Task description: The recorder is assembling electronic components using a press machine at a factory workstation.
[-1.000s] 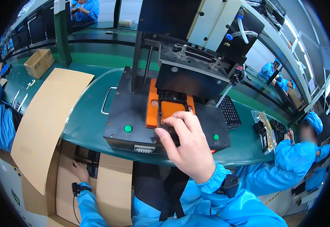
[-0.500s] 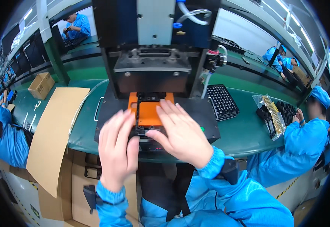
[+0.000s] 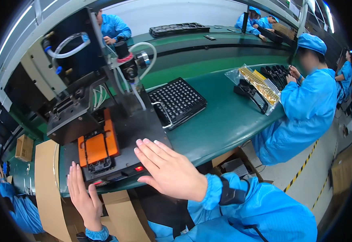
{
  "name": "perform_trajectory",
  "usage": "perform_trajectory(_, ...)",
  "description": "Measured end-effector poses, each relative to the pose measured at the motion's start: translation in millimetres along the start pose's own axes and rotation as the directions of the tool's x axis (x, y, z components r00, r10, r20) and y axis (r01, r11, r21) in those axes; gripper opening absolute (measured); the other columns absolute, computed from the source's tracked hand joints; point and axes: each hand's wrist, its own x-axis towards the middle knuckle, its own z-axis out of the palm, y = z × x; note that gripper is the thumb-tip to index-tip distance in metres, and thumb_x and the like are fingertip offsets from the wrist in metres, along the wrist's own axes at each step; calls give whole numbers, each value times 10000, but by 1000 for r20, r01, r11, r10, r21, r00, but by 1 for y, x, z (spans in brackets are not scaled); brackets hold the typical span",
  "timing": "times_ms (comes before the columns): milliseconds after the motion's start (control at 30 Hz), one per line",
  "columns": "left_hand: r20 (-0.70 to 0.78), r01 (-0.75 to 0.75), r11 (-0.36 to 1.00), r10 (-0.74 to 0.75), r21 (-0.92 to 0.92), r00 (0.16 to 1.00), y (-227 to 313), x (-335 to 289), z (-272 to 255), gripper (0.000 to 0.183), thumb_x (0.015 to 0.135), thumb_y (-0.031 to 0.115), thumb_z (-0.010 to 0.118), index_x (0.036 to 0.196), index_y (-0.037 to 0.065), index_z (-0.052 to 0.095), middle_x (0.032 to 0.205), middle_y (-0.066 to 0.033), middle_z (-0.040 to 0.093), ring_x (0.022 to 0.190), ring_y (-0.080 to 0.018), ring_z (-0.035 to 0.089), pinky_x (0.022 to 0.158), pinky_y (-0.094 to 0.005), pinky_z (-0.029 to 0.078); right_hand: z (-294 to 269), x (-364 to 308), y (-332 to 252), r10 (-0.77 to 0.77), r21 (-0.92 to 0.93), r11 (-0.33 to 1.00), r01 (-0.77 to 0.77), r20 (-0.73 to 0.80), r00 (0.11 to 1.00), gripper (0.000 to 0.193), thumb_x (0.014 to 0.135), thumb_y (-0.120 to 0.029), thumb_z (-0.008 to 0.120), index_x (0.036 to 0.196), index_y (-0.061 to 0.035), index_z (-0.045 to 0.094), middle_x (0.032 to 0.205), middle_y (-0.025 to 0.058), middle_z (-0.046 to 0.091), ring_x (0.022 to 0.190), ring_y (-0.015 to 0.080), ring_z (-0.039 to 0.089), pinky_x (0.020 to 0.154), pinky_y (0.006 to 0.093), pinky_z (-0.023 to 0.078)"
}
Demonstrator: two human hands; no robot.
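My left hand (image 3: 83,197), open with fingers extended, is at the front left corner of the black press machine (image 3: 143,133). It holds nothing. My right hand (image 3: 170,169) is open too, palm down and empty, over the front right edge of the machine's base. Between and beyond them lies an orange fixture plate (image 3: 97,149) with a black frame part (image 3: 102,164) seated on it. The press head (image 3: 77,121) stands above the back of the fixture. Beside my right fingers a small red lit display (image 3: 139,168) shows on the machine's front.
A black grid tray (image 3: 178,101) lies right of the machine. Farther right are bagged gold strips (image 3: 260,86) and black parts before a seated co-worker (image 3: 305,101). A cardboard sheet (image 3: 47,177) leans at the left near a small carton (image 3: 24,147). Open cardboard boxes stand below the table edge.
Both hands have drawn back from over the orange fixture and spread apart to the machine's front edge. The view has turned to the right, showing more of the tray and co-worker.
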Motion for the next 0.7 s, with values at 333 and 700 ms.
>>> perform_trajectory(333, -145, 56, 997, -48, 50, 988, 0, -7, 25, 552, 1030, 353, 357, 1427, -22, 442, 1535, -196, 390, 1399, -397, 366, 1176, -493, 238, -20, 12, 190, 110, -79, 991, -104, 82, 991, 120, 860, -134, 652, 928, -72, 730, 922, 82, 642, 914, 290, 637, 828, 403, 530)
perform_trajectory(700, -170, 34, 999, -27, 39, 985, -11, -12, 31, 481, 1041, 258, 377, 1437, -6, 447, 1548, -173, 383, 1417, -358, 359, 1169, -450, 246, -25, 52, 212, 140, 64, 978, -197, 495, 858, 144, 833, -141, 689, 930, -47, 738, 883, 106, 697, 880, 266, 675, 794, 370, 540)
